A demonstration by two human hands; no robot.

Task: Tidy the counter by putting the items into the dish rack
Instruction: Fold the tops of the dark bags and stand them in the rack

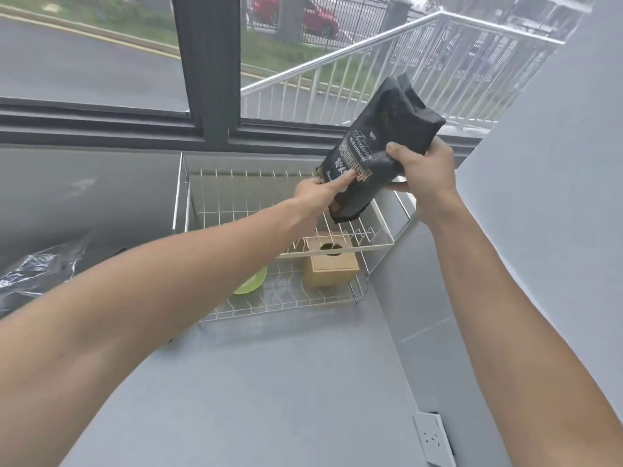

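Two bare forearms cross the empty grey worktop (269, 382) nearest me, and past them stands the two-tier wire dish rack (377, 242). On its lower tier a green plate (251, 283) leans in the slots and a brown cardboard box (332, 267) sits just beside it. Above the upper tier I hold a black coffee bag (381, 153), tilted, its lower end close over the wires. My left hand (318, 193) pinches that lower end, fingers pressed against the printed face; my right hand (424, 173) is clenched around the bag's middle from the right.

The risk I see is in the set-down. The bag is soft and long, and if I let go while it is this tilted it may topple sideways off the upper tier, towards the box below or over the right rim onto the worktop. A corner could also snag between the wires. Further left, a crinkled clear plastic bag (37, 271) waits on the worktop.
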